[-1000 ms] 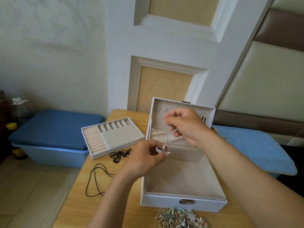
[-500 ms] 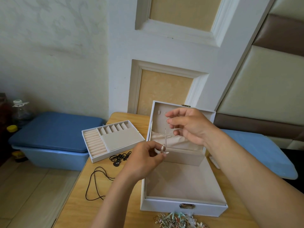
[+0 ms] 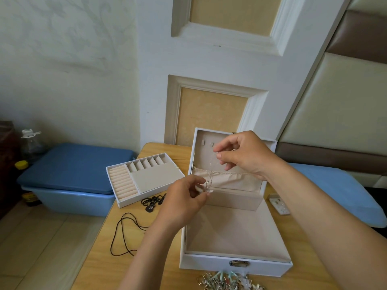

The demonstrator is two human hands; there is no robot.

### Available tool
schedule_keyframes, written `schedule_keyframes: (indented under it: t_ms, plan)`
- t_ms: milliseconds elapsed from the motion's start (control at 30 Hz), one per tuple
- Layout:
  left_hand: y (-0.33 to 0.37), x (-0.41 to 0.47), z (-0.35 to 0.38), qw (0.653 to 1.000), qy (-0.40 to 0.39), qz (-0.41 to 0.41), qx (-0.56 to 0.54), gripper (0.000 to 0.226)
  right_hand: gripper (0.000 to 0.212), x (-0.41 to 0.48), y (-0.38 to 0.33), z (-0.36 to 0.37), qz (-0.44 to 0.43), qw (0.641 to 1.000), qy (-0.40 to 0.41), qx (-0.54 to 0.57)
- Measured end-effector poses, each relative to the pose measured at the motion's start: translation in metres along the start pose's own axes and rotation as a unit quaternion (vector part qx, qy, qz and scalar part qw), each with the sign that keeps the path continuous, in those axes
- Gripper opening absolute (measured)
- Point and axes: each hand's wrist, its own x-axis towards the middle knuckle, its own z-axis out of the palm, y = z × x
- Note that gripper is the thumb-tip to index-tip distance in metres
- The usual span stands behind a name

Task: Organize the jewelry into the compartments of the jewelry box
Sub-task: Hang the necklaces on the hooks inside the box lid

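Observation:
A white jewelry box (image 3: pixel 234 263) stands open on the wooden table, its beige-lined lid upright with small hooks and a fabric pocket. My left hand (image 3: pixel 184 203) pinches the pale pendant end of a thin necklace (image 3: pixel 210 176) in front of the lid pocket. My right hand (image 3: pixel 243 155) pinches the chain's upper end up against the lid near the hooks. The removed tray (image 3: pixel 144 177) with ring rolls and small compartments lies to the left of the box. A pile of mixed jewelry (image 3: pixel 228 282) sits at the table's near edge.
A black cord necklace (image 3: pixel 125 233) and a black chain with pendant (image 3: pixel 152 203) lie left of the box. A small white socket piece (image 3: pixel 279 204) lies to the right. Blue padded bins (image 3: pixel 71 164) flank the table; bottles (image 3: pixel 31 143) stand far left.
My right hand has lifted the chain's top higher against the lid, stretching the necklace out. My left hand keeps the pendant end and has barely moved.

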Motion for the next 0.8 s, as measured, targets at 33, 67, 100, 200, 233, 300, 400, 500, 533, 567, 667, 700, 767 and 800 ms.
schedule_keyframes:
  t_ms: [33, 67, 100, 200, 233, 300, 400, 500, 533, 567, 667, 700, 767, 800]
  plan:
    - [0.001, 0.000, 0.002, 1.000, 0.012, 0.001, 0.006, 0.016, 0.012, 0.000, -0.001, -0.003, 0.002, 1.000, -0.004, 0.005]
    - [0.002, 0.001, 0.006, 1.000, 0.023, 0.003, 0.015, 0.014, 0.012, 0.001, -0.001, -0.005, 0.004, 1.000, -0.008, 0.007]
    - [0.004, 0.001, 0.009, 0.999, 0.030, 0.007, 0.027, 0.012, 0.011, 0.001, -0.001, -0.007, 0.004, 1.000, -0.010, 0.007]
    - [0.010, 0.005, 0.019, 0.998, 0.032, 0.013, 0.046, 0.010, 0.010, 0.004, -0.003, -0.013, -0.006, 1.000, -0.008, 0.005]
    - [0.011, 0.008, 0.021, 0.998, 0.030, 0.011, 0.051, 0.010, 0.009, 0.005, -0.004, -0.016, -0.011, 1.000, -0.004, -0.002]
    - [0.016, 0.017, 0.023, 0.997, 0.031, 0.006, 0.067, 0.011, 0.009, 0.007, -0.005, -0.023, -0.021, 1.000, 0.006, -0.021]
    - [0.028, 0.036, 0.028, 0.995, 0.034, 0.000, 0.089, 0.011, 0.009, 0.009, -0.001, -0.036, -0.029, 0.999, 0.033, -0.032]
    - [0.036, 0.053, 0.042, 0.994, 0.024, -0.003, 0.105, 0.009, 0.011, 0.009, 0.007, -0.049, -0.025, 0.997, 0.065, -0.038]
    - [0.038, 0.058, 0.048, 0.993, 0.021, 0.000, 0.114, 0.009, 0.012, 0.008, 0.012, -0.053, -0.022, 0.996, 0.074, -0.040]
    - [0.039, 0.062, 0.053, 0.992, 0.020, 0.005, 0.126, 0.009, 0.012, 0.008, 0.016, -0.057, -0.021, 0.996, 0.083, -0.039]
    - [0.042, 0.073, 0.070, 0.984, 0.022, 0.046, 0.171, 0.008, 0.015, 0.007, 0.031, -0.067, -0.024, 0.993, 0.108, -0.036]
    - [0.043, 0.076, 0.075, 0.979, 0.019, 0.068, 0.194, 0.010, 0.017, 0.006, 0.036, -0.070, -0.026, 0.992, 0.118, -0.030]
    - [0.043, 0.080, 0.085, 0.963, 0.013, 0.110, 0.246, 0.013, 0.021, 0.003, 0.043, -0.077, -0.029, 0.990, 0.134, -0.023]
    - [0.042, 0.081, 0.089, 0.957, 0.014, 0.126, 0.261, 0.014, 0.022, 0.002, 0.046, -0.080, -0.031, 0.990, 0.136, -0.023]
